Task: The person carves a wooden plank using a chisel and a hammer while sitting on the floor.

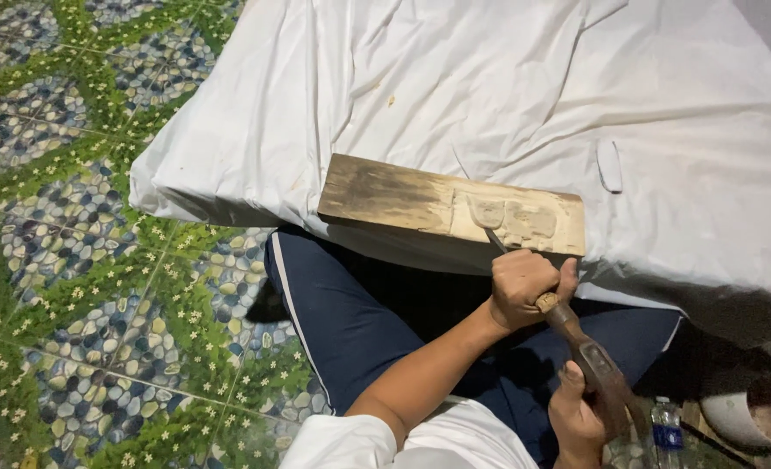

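We take the wooden board (451,207) as our landmark: it lies flat on a white cloth (524,95) that covers a low surface, with its long side running from left to right and a little tilted. The left part of the board is dark and stained, the right part is pale, and in the pale part we see two shallow carved hollows side by side. Just below the near edge of the board, the left hand (524,287) is closed in a fist around a chisel (496,241); the thin metal blade comes out of the top of the fist and its tip touches the board at the left hollow. The butt end of the chisel handle shows at the lower side of the fist. Further below the board and to the right, the right hand (576,417) is closed around the handle of a hammer (589,356), and the hammer head is touching or almost touching the butt of the chisel; we cannot tell which one. Under the board, near its front edge, we see the person's legs in dark blue trousers with a white stripe. Left of the board the floor (72,260) has tiles with green leaves and pebbles. Far below the board to the right stand a small plastic bottle (666,426) and a round pale bowl (754,412).
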